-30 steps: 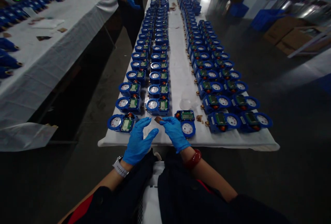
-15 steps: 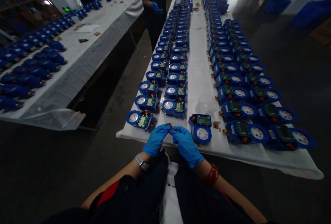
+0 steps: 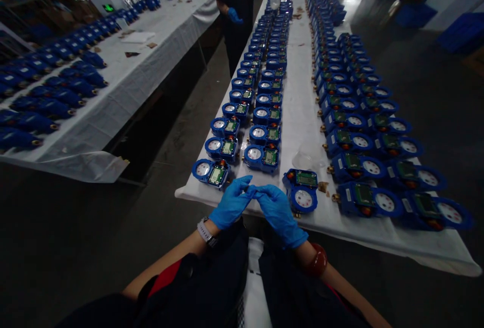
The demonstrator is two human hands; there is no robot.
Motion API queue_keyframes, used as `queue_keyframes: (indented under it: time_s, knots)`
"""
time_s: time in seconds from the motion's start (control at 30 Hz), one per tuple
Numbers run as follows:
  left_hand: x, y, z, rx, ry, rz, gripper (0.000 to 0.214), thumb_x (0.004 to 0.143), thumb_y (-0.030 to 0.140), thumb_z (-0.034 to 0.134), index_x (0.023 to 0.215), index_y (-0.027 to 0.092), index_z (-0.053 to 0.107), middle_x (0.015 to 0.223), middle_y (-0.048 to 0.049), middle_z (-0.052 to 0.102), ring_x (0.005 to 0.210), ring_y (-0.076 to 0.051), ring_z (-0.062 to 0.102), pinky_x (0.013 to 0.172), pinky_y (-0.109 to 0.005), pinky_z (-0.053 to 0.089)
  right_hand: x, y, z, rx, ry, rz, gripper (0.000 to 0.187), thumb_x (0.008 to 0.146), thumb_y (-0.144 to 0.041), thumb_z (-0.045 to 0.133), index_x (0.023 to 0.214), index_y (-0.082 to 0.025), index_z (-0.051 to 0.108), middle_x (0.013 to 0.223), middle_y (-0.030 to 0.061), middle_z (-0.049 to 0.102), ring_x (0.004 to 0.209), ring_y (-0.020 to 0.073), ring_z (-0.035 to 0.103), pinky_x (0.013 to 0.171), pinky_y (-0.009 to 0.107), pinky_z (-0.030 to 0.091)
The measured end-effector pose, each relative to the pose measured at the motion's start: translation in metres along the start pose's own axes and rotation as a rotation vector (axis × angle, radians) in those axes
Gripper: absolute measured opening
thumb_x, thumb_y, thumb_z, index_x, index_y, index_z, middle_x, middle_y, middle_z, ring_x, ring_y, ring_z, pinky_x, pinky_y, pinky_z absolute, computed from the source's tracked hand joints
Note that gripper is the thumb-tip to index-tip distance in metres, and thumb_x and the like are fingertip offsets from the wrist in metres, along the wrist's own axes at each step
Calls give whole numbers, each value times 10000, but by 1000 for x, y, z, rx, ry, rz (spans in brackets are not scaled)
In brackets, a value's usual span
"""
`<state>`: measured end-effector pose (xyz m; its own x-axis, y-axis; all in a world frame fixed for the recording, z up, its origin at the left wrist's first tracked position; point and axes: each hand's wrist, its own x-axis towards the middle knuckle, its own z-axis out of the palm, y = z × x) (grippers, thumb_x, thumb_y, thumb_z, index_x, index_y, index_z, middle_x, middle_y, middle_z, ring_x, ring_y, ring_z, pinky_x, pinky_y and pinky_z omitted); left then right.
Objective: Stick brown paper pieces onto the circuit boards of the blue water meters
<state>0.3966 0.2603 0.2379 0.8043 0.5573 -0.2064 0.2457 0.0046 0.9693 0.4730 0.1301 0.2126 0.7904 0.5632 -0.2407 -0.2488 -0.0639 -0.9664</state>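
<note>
My left hand (image 3: 230,203) and my right hand (image 3: 279,215), both in blue nitrile gloves, meet at the fingertips above the near edge of the white-covered table (image 3: 189,194). Their pinched fingertips hide whatever small thing lies between them. Closest to my right hand is a blue water meter (image 3: 301,192), lying apart from the rows with its green circuit board and white dial showing. Another blue water meter (image 3: 210,173) sits just beyond my left hand, at the near end of the rows.
Several rows of blue meters fill the table ahead. A clear plastic piece (image 3: 304,160) and a brown scrap (image 3: 323,186) lie beyond my right hand. A co-worker (image 3: 232,10) stands at the far side. A second covered table (image 3: 124,80) holding blue meters runs along the left.
My hands have closed together, and the small brown piece between them is now hidden by my fingertips. The whole view has swung, so the table appears further right.
</note>
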Motion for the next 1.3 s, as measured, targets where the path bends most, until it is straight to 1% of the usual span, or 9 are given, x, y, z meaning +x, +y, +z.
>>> queue_keyframes:
  time_s: [0.13,0.3,0.47,0.67,0.77,0.87,0.93,1.13,1.3]
  knots:
    - [10,15,-18,486,-177,296,274,924,450,637,866,207,751,1319,-145,671,1253,-314,608,1113,-518,469,5,-10,-14,-256,-107,-156,126,863,-285,621,870,-235,737,942,54,675,907,196,605,854,344,465]
    - [20,37,-26,881,-373,521,232,924,314,593,823,181,754,1254,-149,704,1244,-341,616,1069,-548,501,13,-18,-21,-574,-224,-299,111,913,-229,616,866,-191,708,916,66,644,827,176,551,762,301,409]
    - [26,36,-21,877,-416,473,226,910,337,644,779,188,753,1292,-86,711,1372,-356,531,1151,-582,445,18,-14,-24,-812,-282,-410,145,910,-130,570,819,-151,681,859,82,617,764,171,495,710,302,345]
    - [40,6,-18,567,-388,267,256,859,184,581,635,184,706,1228,-84,730,1230,-235,628,1144,-390,472,19,-16,-24,-893,-282,-530,198,911,-82,532,874,-167,707,859,89,618,768,175,494,704,310,345]
    - [45,-10,-20,513,-356,156,312,923,202,470,711,171,696,1058,-95,760,1125,-209,670,1062,-346,510,13,-20,-23,-816,-258,-554,177,927,-145,555,859,-179,715,817,81,617,755,174,502,706,313,357]
    - [47,-21,-22,526,-311,119,354,987,269,396,785,167,669,881,-62,749,879,-177,695,905,-310,550,7,-24,-23,-657,-188,-508,232,949,-343,612,814,-180,709,831,86,644,798,179,557,733,311,409]
    - [48,-26,-22,554,-306,111,368,1003,325,413,773,176,658,866,-46,745,834,-171,685,865,-297,545,6,-25,-23,-531,-111,-424,336,963,-472,595,870,-173,716,892,98,673,825,181,596,746,311,457]
    - [55,-40,-14,691,-300,92,265,976,369,551,1009,203,756,1177,-84,749,1120,-229,683,1059,-358,521,3,-25,-25,-191,20,-108,595,871,-676,613,1044,-117,720,861,115,693,675,159,615,620,300,513]
    - [59,-46,-9,742,-269,100,415,954,307,621,1340,157,652,1458,-156,593,1370,-286,554,1213,-450,423,-8,-22,-24,-23,150,51,599,695,-669,772,941,-130,685,797,90,681,619,146,601,580,281,511]
